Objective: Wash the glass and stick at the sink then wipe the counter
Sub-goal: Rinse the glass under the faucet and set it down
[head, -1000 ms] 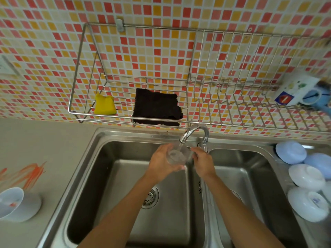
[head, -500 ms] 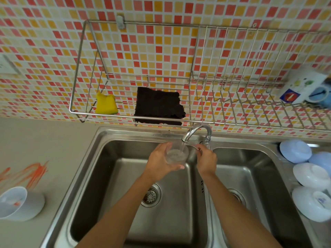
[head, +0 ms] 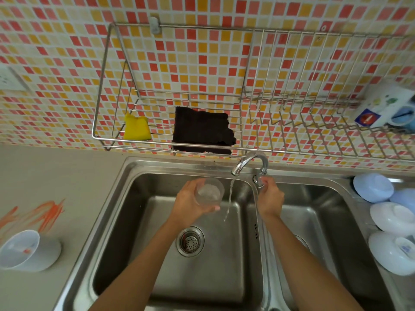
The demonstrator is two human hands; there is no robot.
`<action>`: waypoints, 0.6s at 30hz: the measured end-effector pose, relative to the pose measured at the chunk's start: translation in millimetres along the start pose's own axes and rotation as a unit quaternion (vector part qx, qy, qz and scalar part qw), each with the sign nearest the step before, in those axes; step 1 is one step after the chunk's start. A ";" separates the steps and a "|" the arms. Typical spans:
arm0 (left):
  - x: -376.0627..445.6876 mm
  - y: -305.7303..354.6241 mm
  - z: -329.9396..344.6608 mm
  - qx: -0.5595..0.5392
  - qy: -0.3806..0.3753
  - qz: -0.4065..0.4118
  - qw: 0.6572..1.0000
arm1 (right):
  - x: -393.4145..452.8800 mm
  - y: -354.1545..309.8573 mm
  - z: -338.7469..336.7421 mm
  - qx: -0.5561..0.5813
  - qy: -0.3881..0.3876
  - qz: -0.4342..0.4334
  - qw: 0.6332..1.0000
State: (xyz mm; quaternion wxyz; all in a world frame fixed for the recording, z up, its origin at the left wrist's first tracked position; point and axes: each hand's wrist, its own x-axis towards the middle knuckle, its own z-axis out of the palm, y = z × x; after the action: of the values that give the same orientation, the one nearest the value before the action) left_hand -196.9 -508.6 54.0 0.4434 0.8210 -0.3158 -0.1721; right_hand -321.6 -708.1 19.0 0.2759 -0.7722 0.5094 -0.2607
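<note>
The left hand (head: 189, 204) is wrapped around a clear glass (head: 208, 193) and holds it over the left bowl of the steel sink (head: 125, 198), just to the left of the thin stream of water (head: 229, 198) that falls from the tap (head: 248, 162). The water misses the glass and runs down toward the drain (head: 190, 241). The right hand (head: 269, 197) is closed on the tap handle at the wall between the two bowls. The left bowl has lots of room — nothing sits in it but the drain. On the far wall a wire rack (head: 101, 86) hangs right above the sink's back edge, with a yellow sponge (head: 136, 129) and a dark cloth (head: 203, 131) on it; the cloth hangs a little over the rack's front edge, close above the tap. On the left the counter (head: 56, 171) has orange smears (head: 38, 214) and a white cup (head: 21, 250) near its front — well apart from the sink's rim. On the right, white and blue bowls (head: 391, 216) lie upside down just beside the right bowl's edge. No stick can be made out.
</note>
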 end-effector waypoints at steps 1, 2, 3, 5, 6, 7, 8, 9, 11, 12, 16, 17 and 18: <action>-2.0 -2.8 -0.6 0.012 -0.002 0.004 1.000 | -0.5 -1.0 0.2 -0.001 0.003 0.003 1.000; -4.0 -4.9 -1.7 0.014 0.004 0.003 1.000 | -1.2 -2.5 0.0 0.001 0.006 0.004 1.000; -5.8 -7.1 -3.6 0.017 0.008 0.002 1.000 | -1.5 -3.5 0.5 0.002 0.010 0.008 1.000; -8.0 -12.8 -6.9 0.032 0.008 0.005 0.999 | -1.5 -4.8 1.9 0.000 0.014 0.016 1.000; -9.2 -16.2 -9.0 0.029 0.016 0.000 0.999 | -1.4 -5.0 2.1 -0.001 0.014 0.019 1.000; -9.7 -18.4 -12.2 0.016 0.033 -0.012 0.999 | -1.0 -4.7 2.5 -0.004 0.014 0.021 1.000; -9.8 -20.6 -16.0 0.003 0.052 -0.024 0.998 | -0.5 -4.0 2.5 -0.006 0.014 0.020 1.000; -9.4 -22.5 -19.9 -0.003 0.061 -0.029 0.998 | 0.0 -3.4 2.6 -0.009 0.013 0.018 1.000; -9.2 -27.3 -25.9 0.007 0.051 -0.024 0.998 | 0.2 -2.2 2.1 -0.023 0.003 0.012 1.000; -9.8 -29.1 -28.8 0.010 0.049 -0.021 0.999 | 0.3 -1.5 2.1 -0.031 -0.004 0.011 0.999; -13.2 -33.8 -36.5 0.041 0.026 -0.003 0.999 | 2.1 0.9 -0.1 -0.047 -0.027 0.013 0.998; -14.5 -36.1 -37.3 0.049 0.020 0.002 0.999 | 3.5 1.0 -1.4 -0.042 -0.034 0.015 0.998; -16.3 -38.4 -38.1 0.050 0.022 0.003 0.998 | 5.2 0.8 -3.1 -0.035 -0.039 0.018 0.998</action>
State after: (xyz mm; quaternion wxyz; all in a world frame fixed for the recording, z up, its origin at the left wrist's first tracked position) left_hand -173.5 -458.4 42.8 0.4090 0.8447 -0.3170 -0.1366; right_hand -322.4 -713.8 21.3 0.2729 -0.7816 0.5212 -0.2072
